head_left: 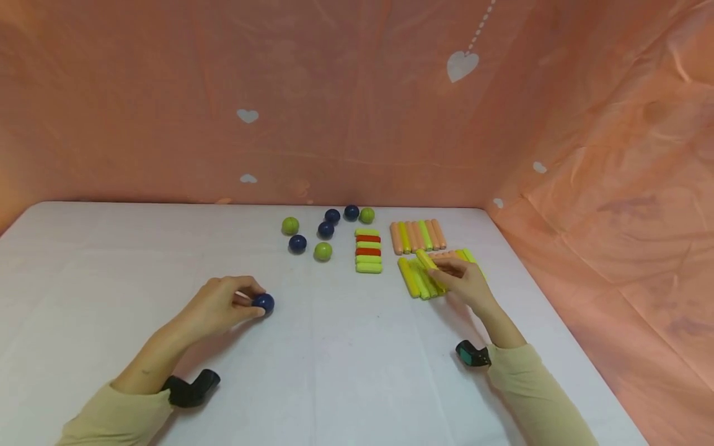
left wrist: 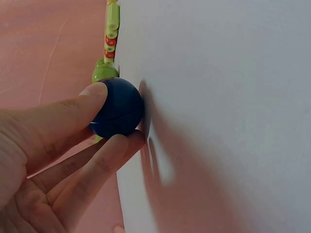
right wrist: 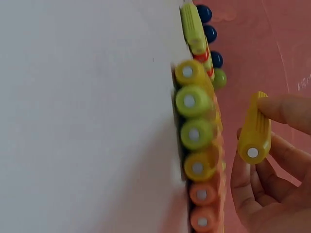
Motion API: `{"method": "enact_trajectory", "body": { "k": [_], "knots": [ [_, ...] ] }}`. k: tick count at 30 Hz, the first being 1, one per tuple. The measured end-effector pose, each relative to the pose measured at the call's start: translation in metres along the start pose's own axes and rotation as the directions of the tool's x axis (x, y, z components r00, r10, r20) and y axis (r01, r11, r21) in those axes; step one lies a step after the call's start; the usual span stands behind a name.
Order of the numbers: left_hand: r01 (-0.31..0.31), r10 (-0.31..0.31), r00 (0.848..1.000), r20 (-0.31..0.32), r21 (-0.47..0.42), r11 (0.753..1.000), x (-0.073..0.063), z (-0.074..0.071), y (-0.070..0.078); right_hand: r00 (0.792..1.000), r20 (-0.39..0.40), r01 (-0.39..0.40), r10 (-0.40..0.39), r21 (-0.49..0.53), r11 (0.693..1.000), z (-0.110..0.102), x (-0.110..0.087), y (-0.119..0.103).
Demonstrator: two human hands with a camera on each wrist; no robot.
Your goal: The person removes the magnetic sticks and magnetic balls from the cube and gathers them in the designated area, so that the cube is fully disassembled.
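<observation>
My left hand (head_left: 216, 307) pinches a dark blue ball (head_left: 264, 302) between thumb and fingertips, low over the white table. The left wrist view has the same blue ball (left wrist: 120, 107) near the table surface, its shadow beside it. On the right side, my right hand (head_left: 467, 284) holds a ridged yellow stick (head_left: 426, 259) between thumb and fingers. A pale round disc shows in the end of that yellow stick (right wrist: 255, 131) in the right wrist view. Below the hand lies a row of yellow and green sticks (head_left: 415, 282), raised stick clear above them; part of the row is hidden.
Behind this row lies another of peach, yellow and green sticks (head_left: 413, 236). A column of green and red short sticks (head_left: 368, 260) lies mid-table. Several blue balls (head_left: 298, 244) and green balls (head_left: 323, 251) sit farther back. A pinkish-orange cloth (head_left: 334, 124) hangs behind the table.
</observation>
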State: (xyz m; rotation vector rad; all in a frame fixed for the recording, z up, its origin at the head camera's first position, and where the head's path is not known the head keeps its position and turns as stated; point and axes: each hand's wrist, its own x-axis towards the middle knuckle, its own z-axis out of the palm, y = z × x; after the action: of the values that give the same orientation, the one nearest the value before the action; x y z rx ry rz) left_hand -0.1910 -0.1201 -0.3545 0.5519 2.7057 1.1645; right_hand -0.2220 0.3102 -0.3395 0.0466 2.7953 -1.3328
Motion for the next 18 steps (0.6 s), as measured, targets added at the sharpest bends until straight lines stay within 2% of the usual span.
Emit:
{"method": "enact_trajectory", "body": {
  "k": [9, 18],
  "knots": [
    [-0.002, 0.002, 1.0, 0.002, -0.015, 1.0, -0.002, 0.001, 0.0, 0.997, -0.071, -0.029, 0.029, -0.001, 1.0, -0.02, 0.001, 0.011],
    [-0.004, 0.004, 1.0, -0.002, -0.025, 1.0, -0.001, 0.003, -0.002, 0.989, -0.128, -0.085, 0.073, -0.085, 0.993, -0.035, 0.008, 0.026]
  ]
}}
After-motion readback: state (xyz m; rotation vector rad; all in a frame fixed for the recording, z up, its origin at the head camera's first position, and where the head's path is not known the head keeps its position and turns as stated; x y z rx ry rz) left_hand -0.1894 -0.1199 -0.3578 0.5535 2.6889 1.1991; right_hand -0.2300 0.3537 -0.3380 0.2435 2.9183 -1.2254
